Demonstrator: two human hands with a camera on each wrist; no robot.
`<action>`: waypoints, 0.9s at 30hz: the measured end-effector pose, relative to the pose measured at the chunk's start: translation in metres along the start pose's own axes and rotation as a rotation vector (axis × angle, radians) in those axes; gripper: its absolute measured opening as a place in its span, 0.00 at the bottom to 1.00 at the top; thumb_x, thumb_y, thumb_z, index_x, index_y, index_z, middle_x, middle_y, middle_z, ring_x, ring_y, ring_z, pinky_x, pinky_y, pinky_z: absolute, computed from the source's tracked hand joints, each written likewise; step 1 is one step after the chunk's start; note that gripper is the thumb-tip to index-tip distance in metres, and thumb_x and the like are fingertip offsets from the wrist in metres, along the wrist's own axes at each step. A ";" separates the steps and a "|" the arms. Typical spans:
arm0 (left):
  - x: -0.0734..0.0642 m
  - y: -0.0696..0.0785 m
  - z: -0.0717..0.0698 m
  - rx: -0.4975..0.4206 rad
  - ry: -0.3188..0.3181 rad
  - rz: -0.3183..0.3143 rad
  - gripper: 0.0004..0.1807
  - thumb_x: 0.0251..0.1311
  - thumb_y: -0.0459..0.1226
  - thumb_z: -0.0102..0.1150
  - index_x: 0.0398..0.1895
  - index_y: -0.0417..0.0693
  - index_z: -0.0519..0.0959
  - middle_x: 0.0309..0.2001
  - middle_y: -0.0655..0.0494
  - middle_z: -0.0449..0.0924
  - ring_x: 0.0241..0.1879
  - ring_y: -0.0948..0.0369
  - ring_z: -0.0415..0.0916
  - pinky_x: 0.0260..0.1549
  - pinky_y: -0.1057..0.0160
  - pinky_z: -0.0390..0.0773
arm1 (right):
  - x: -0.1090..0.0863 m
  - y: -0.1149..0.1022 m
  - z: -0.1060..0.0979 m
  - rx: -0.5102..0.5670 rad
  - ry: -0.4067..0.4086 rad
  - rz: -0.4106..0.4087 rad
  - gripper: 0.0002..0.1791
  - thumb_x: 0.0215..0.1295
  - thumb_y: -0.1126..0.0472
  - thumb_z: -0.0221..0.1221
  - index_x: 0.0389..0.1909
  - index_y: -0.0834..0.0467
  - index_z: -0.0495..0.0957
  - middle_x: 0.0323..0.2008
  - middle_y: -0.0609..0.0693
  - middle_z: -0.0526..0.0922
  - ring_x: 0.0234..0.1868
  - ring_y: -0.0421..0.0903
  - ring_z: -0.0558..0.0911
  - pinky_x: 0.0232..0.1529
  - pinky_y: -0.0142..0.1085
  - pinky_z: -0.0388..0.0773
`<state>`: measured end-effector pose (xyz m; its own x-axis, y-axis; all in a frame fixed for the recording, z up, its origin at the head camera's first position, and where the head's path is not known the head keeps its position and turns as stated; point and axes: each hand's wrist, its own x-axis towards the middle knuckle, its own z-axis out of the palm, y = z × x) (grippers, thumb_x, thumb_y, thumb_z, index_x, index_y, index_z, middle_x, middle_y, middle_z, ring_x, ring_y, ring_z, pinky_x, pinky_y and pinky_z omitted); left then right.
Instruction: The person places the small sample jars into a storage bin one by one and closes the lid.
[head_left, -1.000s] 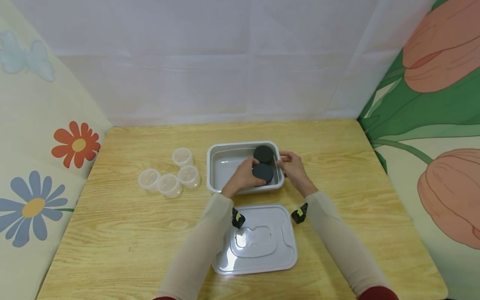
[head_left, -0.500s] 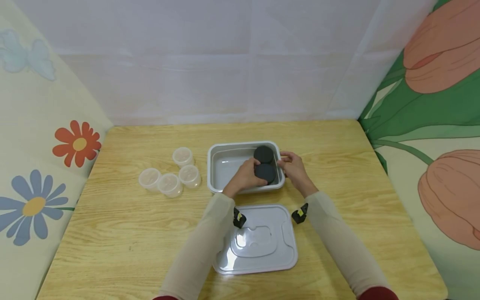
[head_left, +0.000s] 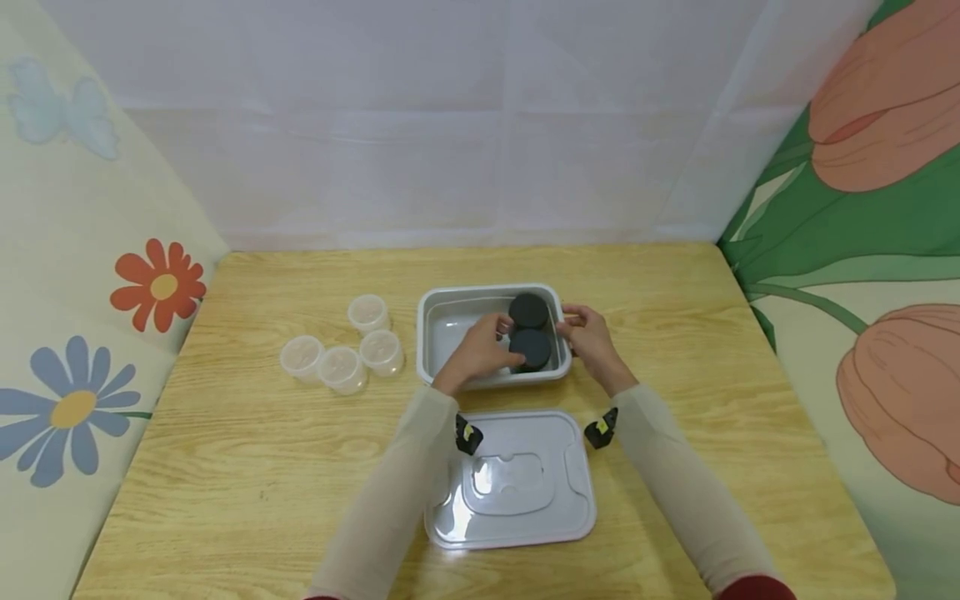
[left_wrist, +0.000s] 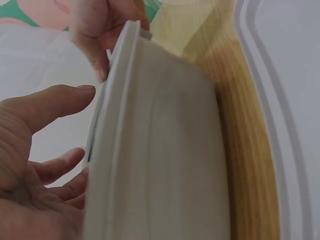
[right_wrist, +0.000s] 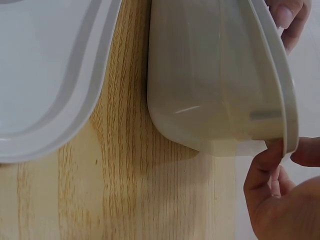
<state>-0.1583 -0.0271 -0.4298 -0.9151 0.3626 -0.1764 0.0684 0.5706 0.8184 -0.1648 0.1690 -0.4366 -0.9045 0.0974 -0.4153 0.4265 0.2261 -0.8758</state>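
Observation:
A pale grey plastic tub [head_left: 489, 291] stands on the table. Two round, black-topped pieces sit side by side in its right end, one at the back [head_left: 528, 310] and one at the front [head_left: 532, 352]. My left hand [head_left: 480, 350] is over the tub, its thumb near the front black piece. In the left wrist view that hand [left_wrist: 22, 160] shows thumb and fingers spread apart beside the rim, with nothing between them. My right hand [head_left: 592, 340] pinches the tub's right rim, thumb inside and fingers outside, as the right wrist view shows the hand [right_wrist: 290, 200].
Several clear plastic cups, among them a rear one [head_left: 368, 312] and a leftmost one [head_left: 302, 357], stand left of the tub on the wooden table [head_left: 247, 467]. A pale grey lid [head_left: 525, 521] lies flat in front of the tub, partly under my left sleeve [head_left: 382, 492].
The front black piece has settled level beside the back one. My left hand has let go of it and drawn slightly left. My right hand has stayed at the tub's rim.

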 end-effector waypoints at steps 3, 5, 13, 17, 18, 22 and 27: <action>-0.004 -0.002 -0.009 -0.009 0.019 0.009 0.34 0.48 0.37 0.70 0.59 0.37 0.68 0.56 0.39 0.73 0.55 0.47 0.72 0.56 0.52 0.73 | 0.001 0.001 0.000 -0.001 -0.003 0.000 0.24 0.69 0.66 0.51 0.66 0.58 0.65 0.48 0.55 0.72 0.40 0.43 0.74 0.29 0.29 0.75; -0.007 -0.002 -0.016 -0.020 0.039 0.024 0.34 0.49 0.37 0.69 0.60 0.36 0.67 0.57 0.37 0.73 0.56 0.45 0.71 0.56 0.51 0.73 | 0.001 0.001 0.000 0.000 -0.007 -0.002 0.24 0.69 0.66 0.51 0.66 0.58 0.65 0.49 0.55 0.72 0.40 0.43 0.74 0.29 0.29 0.75; -0.021 -0.008 -0.048 -0.106 0.151 0.034 0.33 0.51 0.34 0.67 0.60 0.34 0.66 0.58 0.35 0.70 0.57 0.42 0.69 0.54 0.49 0.74 | -0.001 -0.001 -0.002 -0.005 -0.010 0.003 0.25 0.69 0.65 0.51 0.67 0.57 0.64 0.51 0.56 0.72 0.43 0.45 0.75 0.31 0.30 0.75; -0.031 -0.014 -0.065 -0.132 0.214 -0.004 0.32 0.52 0.33 0.66 0.60 0.34 0.66 0.58 0.35 0.69 0.57 0.42 0.69 0.56 0.48 0.73 | -0.001 0.000 -0.002 -0.004 -0.006 0.013 0.25 0.69 0.65 0.51 0.67 0.57 0.64 0.51 0.56 0.71 0.44 0.45 0.74 0.31 0.30 0.76; -0.034 -0.015 -0.069 -0.137 0.224 -0.016 0.32 0.52 0.33 0.65 0.60 0.34 0.65 0.58 0.35 0.69 0.58 0.42 0.69 0.56 0.48 0.72 | -0.001 0.000 -0.002 -0.007 -0.006 0.014 0.25 0.69 0.65 0.51 0.67 0.57 0.64 0.52 0.56 0.71 0.44 0.45 0.74 0.32 0.30 0.76; -0.043 -0.023 -0.083 -0.166 0.247 -0.057 0.33 0.53 0.33 0.64 0.62 0.34 0.63 0.59 0.34 0.68 0.58 0.41 0.68 0.57 0.48 0.71 | -0.001 0.000 -0.002 -0.009 -0.011 0.012 0.25 0.69 0.65 0.51 0.67 0.57 0.64 0.52 0.56 0.71 0.44 0.45 0.74 0.32 0.30 0.76; -0.053 -0.037 -0.096 -0.154 0.282 -0.097 0.33 0.53 0.34 0.65 0.62 0.35 0.64 0.59 0.34 0.67 0.58 0.41 0.67 0.58 0.47 0.71 | -0.001 0.001 -0.002 -0.008 -0.009 0.002 0.25 0.69 0.65 0.51 0.67 0.58 0.64 0.50 0.56 0.71 0.43 0.44 0.74 0.31 0.30 0.76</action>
<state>-0.1504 -0.1383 -0.3979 -0.9897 0.0816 -0.1172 -0.0660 0.4664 0.8821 -0.1635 0.1708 -0.4362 -0.9033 0.0891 -0.4196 0.4285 0.2335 -0.8728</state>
